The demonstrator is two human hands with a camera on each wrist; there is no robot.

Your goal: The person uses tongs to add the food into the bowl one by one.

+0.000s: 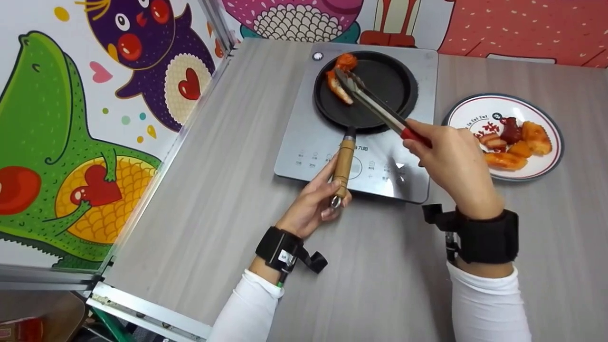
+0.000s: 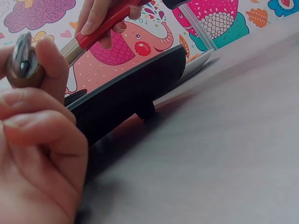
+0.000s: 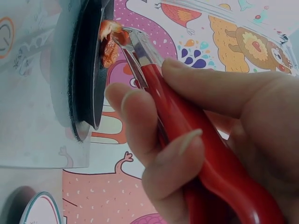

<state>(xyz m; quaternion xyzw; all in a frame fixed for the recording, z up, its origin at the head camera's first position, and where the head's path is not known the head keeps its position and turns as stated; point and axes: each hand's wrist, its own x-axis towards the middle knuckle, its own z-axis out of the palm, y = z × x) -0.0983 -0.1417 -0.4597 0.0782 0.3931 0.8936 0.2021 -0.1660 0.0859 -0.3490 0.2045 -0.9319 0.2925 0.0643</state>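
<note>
a green cartoon animal (image 1: 66, 137) and a purple bird (image 1: 152, 80) decorate the white panel (image 1: 116, 97) beside the greyish table (image 1: 213, 166).

Pretty bright, even light in here, just soft shadows smudging the table (image 1: 199, 190) beside the right forearm (image 1: 489, 304). The glossy hob (image 1: 299, 137) kicks back small white glare spots up front. Left wrist view's hazy and soft, murky shadow under the pan (image 2: 135, 84); right wrist's kinda washed out, shiny highlights on the red tongs (image 3: 173, 107).

Red tongs (image 3: 180, 112) and plate (image 3: 44, 210) partly beyond the right wrist view's lower edge
</note>
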